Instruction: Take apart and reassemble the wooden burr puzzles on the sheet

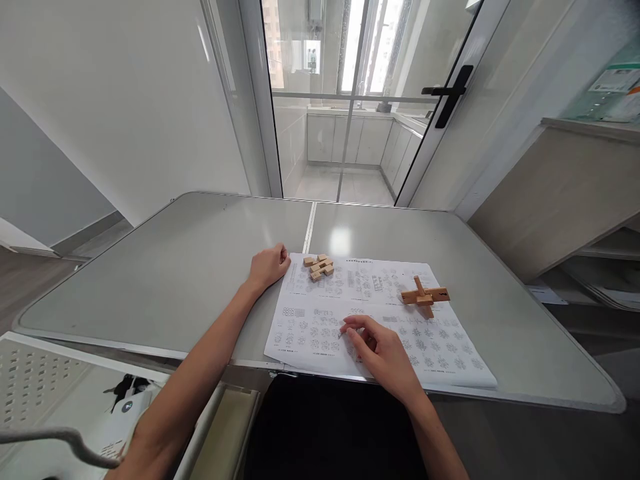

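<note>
My left hand [270, 265] rests on the table in a loose fist by the upper left edge of a printed sheet [380, 377]. I see nothing held in it. Over the lower middle of the sheet, my right hand [376, 347] has its index finger stretched out near the printed diagrams, the other fingers loosely curled and nothing in its grasp. A small cluster of interlocked wooden blocks [319, 267] lies on the sheet's upper left, near my left hand. A cross-shaped wooden burr puzzle [425, 297] with dark marks lies toward the right side.
The pale folding table [240, 230] has a seam down its middle. Beyond it stands a glass door with a black handle [453, 93]. A white perforated cart [45, 387] holding keys and a white device sits at lower left. Wooden shelves [560, 193] flank the right.
</note>
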`<state>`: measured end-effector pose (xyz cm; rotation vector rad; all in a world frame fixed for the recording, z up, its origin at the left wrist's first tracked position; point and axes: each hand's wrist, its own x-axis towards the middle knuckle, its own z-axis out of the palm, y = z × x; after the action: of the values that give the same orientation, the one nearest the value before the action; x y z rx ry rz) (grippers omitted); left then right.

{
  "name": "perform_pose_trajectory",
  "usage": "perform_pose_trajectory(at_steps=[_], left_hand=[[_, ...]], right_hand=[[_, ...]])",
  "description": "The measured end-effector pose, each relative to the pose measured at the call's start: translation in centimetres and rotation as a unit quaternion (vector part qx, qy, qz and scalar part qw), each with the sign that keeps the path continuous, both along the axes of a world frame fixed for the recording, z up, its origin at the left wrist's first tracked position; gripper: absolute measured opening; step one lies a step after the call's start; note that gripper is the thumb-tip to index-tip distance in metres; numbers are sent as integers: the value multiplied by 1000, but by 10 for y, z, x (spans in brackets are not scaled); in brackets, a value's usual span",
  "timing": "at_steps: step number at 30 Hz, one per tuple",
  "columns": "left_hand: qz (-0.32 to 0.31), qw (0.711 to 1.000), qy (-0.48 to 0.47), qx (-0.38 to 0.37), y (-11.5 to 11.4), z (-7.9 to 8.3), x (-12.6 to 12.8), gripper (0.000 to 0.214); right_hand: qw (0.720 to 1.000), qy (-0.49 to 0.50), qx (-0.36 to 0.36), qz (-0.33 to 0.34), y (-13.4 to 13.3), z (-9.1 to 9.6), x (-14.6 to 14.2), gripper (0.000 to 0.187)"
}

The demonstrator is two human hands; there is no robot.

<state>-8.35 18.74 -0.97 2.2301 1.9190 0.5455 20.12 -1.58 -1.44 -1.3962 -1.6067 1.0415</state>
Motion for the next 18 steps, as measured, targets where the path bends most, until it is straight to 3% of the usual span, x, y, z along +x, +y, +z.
perform_pose_trajectory(at_steps=[18], left_hand=[[-2,1000,8,2,1,-3,-2,7]], right_hand=[[1000,5,7,-4,-1,-3,0,37]])
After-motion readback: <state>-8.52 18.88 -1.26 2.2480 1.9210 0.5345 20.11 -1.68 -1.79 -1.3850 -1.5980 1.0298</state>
